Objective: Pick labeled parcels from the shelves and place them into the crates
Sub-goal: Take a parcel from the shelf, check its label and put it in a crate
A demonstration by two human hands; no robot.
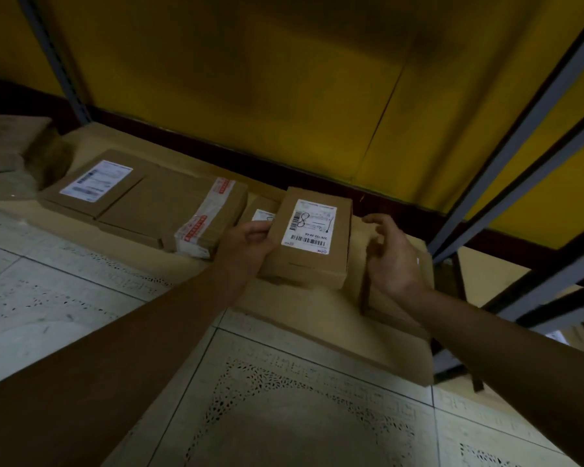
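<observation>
The parcel [309,244], a small brown carton with a white label [310,227] marked with a handwritten 8, is held just above the low shelf [284,311], tilted with the label up. It is gripped at its left edge by the left hand [246,247], whose forearm is stretched in from the lower left; the thumb is pressed on the top face and the fingers are curled underneath, mostly hidden. The right hand [391,254] is raised just beside the parcel's right side, apart from it, fingers spread and loosely bent, holding nothing. Four other cartons are counted nearby on the shelf: a flat labelled one [95,187], a taped one [176,207], one partly hidden behind the held parcel [260,210], and a larger box [402,318] below the right hand. Three white labels are seen in all.
</observation>
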